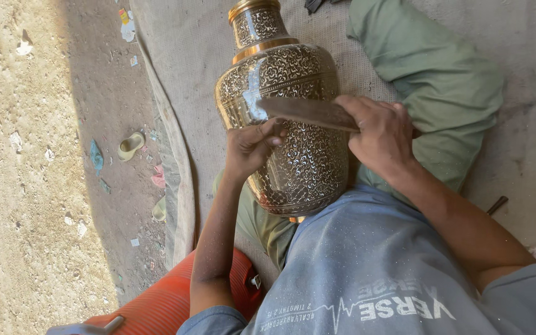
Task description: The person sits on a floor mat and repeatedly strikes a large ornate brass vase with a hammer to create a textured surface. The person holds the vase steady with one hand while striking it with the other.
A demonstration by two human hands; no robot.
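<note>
A large engraved brass vase [293, 118] lies tilted across my lap, its neck pointing away from me. My right hand [383, 136] grips the handle end of a flat dark metal tool [308, 111], whose blade lies across the vase's shoulder. My left hand [250, 146] rests on the vase's side just under the blade, fingertips touching the tool's edge. My legs in green trousers [429, 68] lie under and beside the vase.
I sit on a grey mat [181, 56] whose edge runs along the left. Beyond it is sandy ground with litter and a pale sandal [131, 146]. An orange ribbed object [162, 304] lies by my left elbow. A thin dark rod [496, 205] lies at right.
</note>
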